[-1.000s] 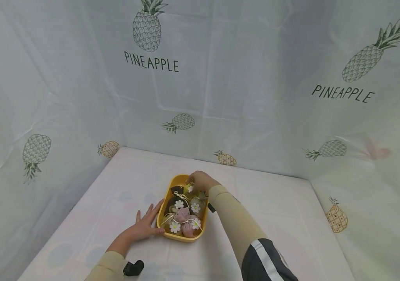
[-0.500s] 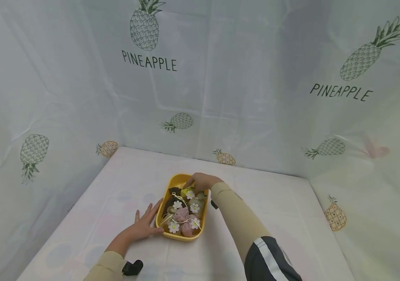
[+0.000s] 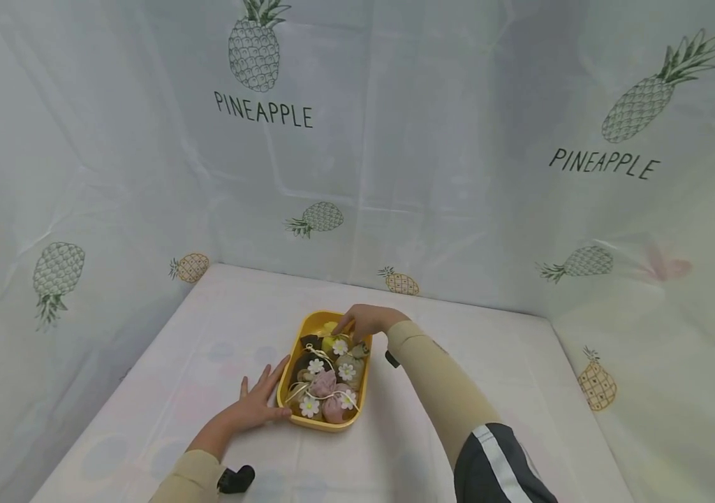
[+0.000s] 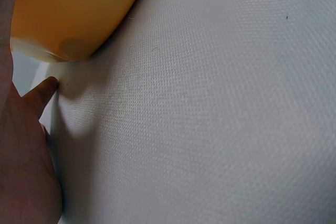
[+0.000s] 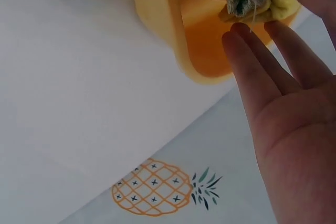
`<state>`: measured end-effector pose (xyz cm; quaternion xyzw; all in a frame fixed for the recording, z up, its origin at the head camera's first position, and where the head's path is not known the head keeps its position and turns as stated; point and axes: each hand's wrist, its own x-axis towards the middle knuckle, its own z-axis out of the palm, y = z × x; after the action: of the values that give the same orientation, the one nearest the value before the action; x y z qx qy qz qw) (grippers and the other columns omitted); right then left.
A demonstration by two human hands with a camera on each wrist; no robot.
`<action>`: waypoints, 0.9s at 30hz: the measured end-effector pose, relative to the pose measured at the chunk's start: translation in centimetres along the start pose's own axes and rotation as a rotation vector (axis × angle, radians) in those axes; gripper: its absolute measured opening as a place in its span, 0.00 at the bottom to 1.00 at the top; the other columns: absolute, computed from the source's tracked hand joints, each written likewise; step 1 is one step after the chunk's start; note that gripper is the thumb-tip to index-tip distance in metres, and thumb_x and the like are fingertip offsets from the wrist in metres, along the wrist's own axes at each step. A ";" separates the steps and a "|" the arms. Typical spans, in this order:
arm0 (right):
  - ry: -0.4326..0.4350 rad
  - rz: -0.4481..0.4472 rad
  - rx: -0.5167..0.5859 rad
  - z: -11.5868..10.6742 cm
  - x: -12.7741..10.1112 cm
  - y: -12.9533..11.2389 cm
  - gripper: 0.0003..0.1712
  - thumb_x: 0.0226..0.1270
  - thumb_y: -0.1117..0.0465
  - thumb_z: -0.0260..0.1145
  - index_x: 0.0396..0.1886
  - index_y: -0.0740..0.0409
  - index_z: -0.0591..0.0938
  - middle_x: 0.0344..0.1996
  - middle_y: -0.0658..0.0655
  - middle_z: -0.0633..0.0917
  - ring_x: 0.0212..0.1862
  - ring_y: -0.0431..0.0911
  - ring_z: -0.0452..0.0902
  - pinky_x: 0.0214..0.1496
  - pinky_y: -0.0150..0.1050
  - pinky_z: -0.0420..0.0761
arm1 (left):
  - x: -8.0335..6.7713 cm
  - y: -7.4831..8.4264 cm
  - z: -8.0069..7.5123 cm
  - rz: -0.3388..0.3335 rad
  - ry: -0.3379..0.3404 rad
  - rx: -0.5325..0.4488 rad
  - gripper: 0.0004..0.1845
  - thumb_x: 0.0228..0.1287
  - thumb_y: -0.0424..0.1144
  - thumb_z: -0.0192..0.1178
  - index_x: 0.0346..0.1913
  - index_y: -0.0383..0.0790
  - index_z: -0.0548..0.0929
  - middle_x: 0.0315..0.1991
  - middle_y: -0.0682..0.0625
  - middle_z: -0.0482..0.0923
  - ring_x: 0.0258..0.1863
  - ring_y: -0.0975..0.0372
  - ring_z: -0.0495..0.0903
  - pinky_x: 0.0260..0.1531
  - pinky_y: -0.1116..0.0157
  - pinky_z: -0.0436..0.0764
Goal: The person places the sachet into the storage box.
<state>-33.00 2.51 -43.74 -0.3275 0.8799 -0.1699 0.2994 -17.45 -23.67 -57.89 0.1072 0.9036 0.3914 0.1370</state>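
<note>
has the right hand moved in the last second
Yes, slightly: the right hand has drifted toward the far end of the yellow tray, which stays put.

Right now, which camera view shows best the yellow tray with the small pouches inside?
The head view: the whole yellow tray shows from above, with the pouches in it. The left wrist view shows only part of its outer wall. The right wrist view shows one end and two pouch tops.

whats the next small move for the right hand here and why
Probably close the fingers on the yellow sachet and lift it. The right hand hovers over the far end of the yellow tray, fingers straight, while the left hand braces the tray's side.
</note>
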 end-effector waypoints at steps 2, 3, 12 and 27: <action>0.001 -0.001 0.008 -0.2 -0.3 0.0 0.27 0.56 0.74 0.70 0.55 0.48 0.85 0.59 0.49 0.79 0.60 0.48 0.74 0.56 0.39 0.77 | 0.0 -0.1 0.0 -0.002 -0.004 -0.001 0.60 0.54 0.62 0.68 0.79 0.54 0.38 0.78 0.41 0.42 0.74 0.40 0.32 0.61 0.35 0.20; 0.005 0.001 0.010 -0.2 -0.4 0.1 0.27 0.56 0.73 0.72 0.55 0.47 0.85 0.59 0.48 0.79 0.61 0.48 0.73 0.58 0.40 0.76 | 0.1 -0.2 0.0 -0.001 -0.004 -0.006 0.60 0.54 0.61 0.68 0.79 0.54 0.38 0.78 0.41 0.42 0.74 0.40 0.32 0.61 0.36 0.20; 0.069 -0.011 0.070 -0.2 -1.6 1.5 0.30 0.57 0.71 0.71 0.60 0.47 0.82 0.60 0.52 0.78 0.63 0.52 0.71 0.60 0.46 0.76 | 0.0 0.0 -0.6 -0.002 -0.003 -0.002 0.60 0.55 0.61 0.67 0.79 0.52 0.38 0.78 0.40 0.42 0.74 0.39 0.32 0.61 0.36 0.19; 0.178 -0.117 0.088 0.2 -5.6 3.9 0.31 0.57 0.71 0.73 0.62 0.55 0.80 0.63 0.53 0.76 0.65 0.54 0.68 0.61 0.50 0.74 | -0.7 0.7 -2.8 0.007 -0.002 -0.010 0.61 0.55 0.57 0.70 0.79 0.49 0.37 0.77 0.35 0.41 0.73 0.34 0.38 0.61 0.29 0.31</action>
<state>-31.34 9.07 -43.48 -0.3484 0.8741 -0.2541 0.2237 -17.63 -25.30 -55.47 0.1099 0.9011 0.3964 0.1372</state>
